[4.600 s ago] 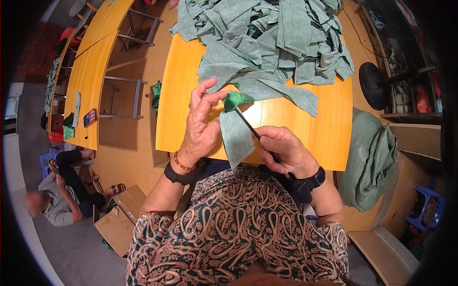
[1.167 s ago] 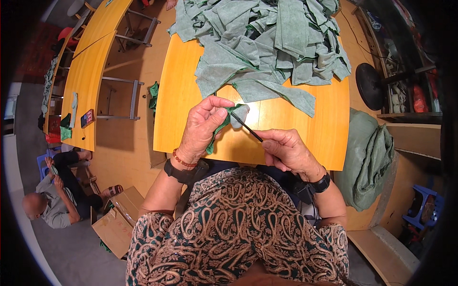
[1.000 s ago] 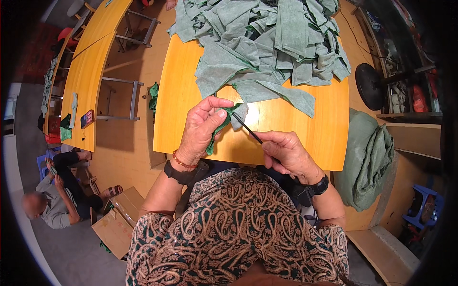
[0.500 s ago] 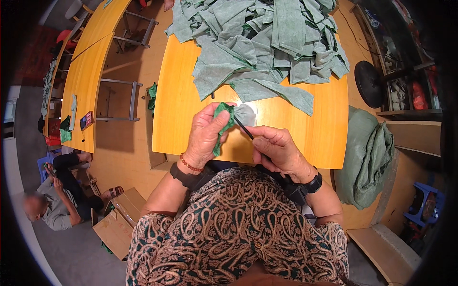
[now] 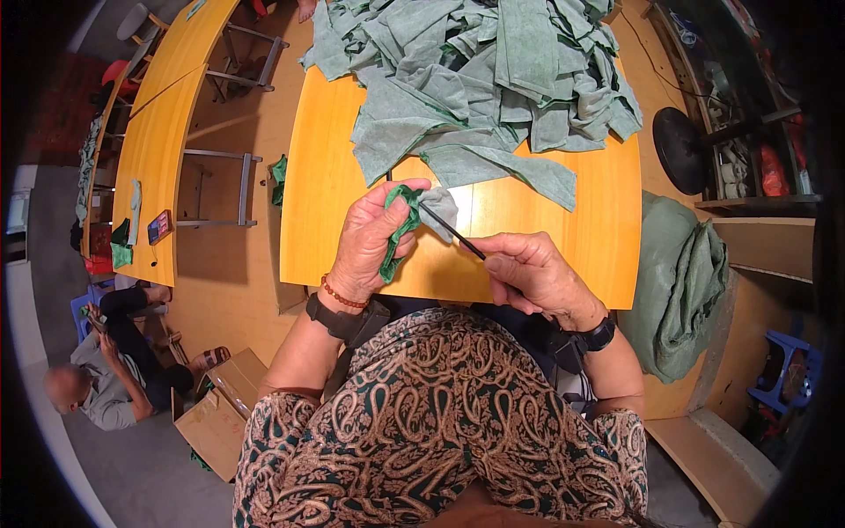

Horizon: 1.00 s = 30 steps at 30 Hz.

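Observation:
Over the near part of the yellow table (image 5: pixel 563 242), my left hand (image 5: pixel 365 236) is closed on a bunched fabric piece (image 5: pixel 403 231), dark green on one side. A pale grey-green end of this piece (image 5: pixel 442 211) sticks out past the fingertips. My right hand (image 5: pixel 535 275) pinches the near end of a thin black rod (image 5: pixel 453 232) between thumb and fingers. The rod slants up to the left, its far end at the fabric; whether it goes inside is hidden. Beyond my hands lies a heap of grey-green fabric pieces (image 5: pixel 440 101).
A large green sack (image 5: pixel 673 290) stands right of the table, near a black round stand base (image 5: pixel 679 150). Left are a second long table (image 5: pixel 167 132), an open cardboard box (image 5: pixel 216 418) and a seated person (image 5: pixel 110 370). A blue stool (image 5: pixel 783 370) is at far right.
My right hand has shifted right and drawn apart from my left, so more of the black rod shows. My left hand has moved slightly left with the fabric piece.

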{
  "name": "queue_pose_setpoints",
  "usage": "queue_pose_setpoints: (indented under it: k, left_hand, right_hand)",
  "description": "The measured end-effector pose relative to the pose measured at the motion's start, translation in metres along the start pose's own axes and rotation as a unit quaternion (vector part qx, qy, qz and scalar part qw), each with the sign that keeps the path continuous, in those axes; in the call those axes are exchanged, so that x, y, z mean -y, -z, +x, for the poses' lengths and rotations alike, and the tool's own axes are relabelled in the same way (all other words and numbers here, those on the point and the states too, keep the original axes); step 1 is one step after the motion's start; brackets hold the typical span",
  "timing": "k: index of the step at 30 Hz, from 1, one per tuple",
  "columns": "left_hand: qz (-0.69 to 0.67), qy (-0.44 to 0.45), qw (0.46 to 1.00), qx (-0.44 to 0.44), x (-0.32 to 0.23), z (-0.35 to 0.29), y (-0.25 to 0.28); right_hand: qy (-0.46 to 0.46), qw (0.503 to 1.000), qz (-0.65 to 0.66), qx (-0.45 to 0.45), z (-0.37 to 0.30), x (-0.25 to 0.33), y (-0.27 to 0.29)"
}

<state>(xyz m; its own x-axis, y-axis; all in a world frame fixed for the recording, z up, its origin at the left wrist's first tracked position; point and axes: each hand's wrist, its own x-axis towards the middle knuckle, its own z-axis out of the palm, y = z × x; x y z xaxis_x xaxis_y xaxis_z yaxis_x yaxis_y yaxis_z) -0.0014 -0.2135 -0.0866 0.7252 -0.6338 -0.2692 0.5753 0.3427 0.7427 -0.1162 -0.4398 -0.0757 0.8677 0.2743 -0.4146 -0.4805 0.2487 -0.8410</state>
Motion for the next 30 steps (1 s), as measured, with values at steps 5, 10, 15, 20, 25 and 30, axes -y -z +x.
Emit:
queue_pose_setpoints:
  k: [5,10,15,20,25,30]
  left_hand:
    - [0.092,-0.005,0.996,-0.015,0.004,-0.002,-0.006]
    - [0.097,-0.044,0.993,-0.042,0.020,-0.003,-0.016]
    - [-0.015,-0.057,0.997,-0.050,0.025,0.002,0.000]
    - [-0.098,-0.027,0.995,-0.011,0.010,0.004,0.016]
    - [-0.114,0.014,0.993,0.016,0.007,0.006,0.008]
    - [-0.076,0.025,0.996,0.031,0.010,0.005,0.007]
  right_hand:
    - [-0.005,1.000,-0.003,-0.007,0.007,-0.007,-0.006]
    - [0.065,0.995,-0.038,-0.058,0.017,-0.017,-0.023]
    - [0.068,0.992,-0.073,-0.080,0.012,-0.012,-0.030]
    - [0.023,0.998,-0.045,-0.044,-0.011,0.005,-0.009]
    - [0.013,0.998,-0.059,-0.019,-0.007,0.001,-0.002]
    - [-0.004,0.999,-0.028,-0.022,-0.002,-0.001,-0.005]
